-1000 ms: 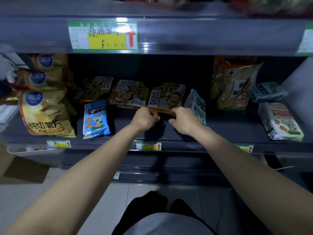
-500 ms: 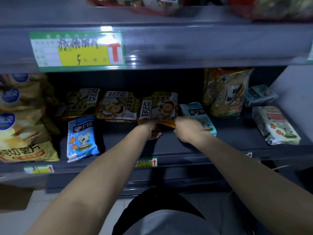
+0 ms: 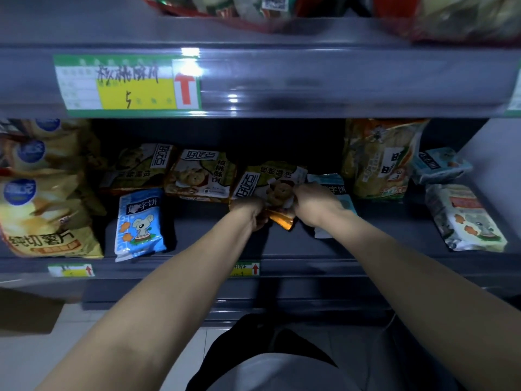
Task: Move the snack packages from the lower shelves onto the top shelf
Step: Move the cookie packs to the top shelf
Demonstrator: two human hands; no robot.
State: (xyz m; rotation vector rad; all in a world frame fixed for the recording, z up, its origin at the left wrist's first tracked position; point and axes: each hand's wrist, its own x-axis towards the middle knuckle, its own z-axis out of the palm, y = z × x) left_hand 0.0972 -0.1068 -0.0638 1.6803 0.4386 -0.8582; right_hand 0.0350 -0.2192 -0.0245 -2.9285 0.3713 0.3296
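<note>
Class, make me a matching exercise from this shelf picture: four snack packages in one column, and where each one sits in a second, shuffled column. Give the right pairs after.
Column one
1. large yellow potato chip bag
2. blue pouch with a cartoon mouse
3. green cookie packet with an orange bottom edge
4. white packet with orange biscuit pictures

Column two
A. gripped by both hands, left hand and right hand
B. far left of the shelf
C. far right, lying flat
D. front of shelf, left of the arms

Pairs: 1-B, 2-D, 3-A, 4-C
</note>
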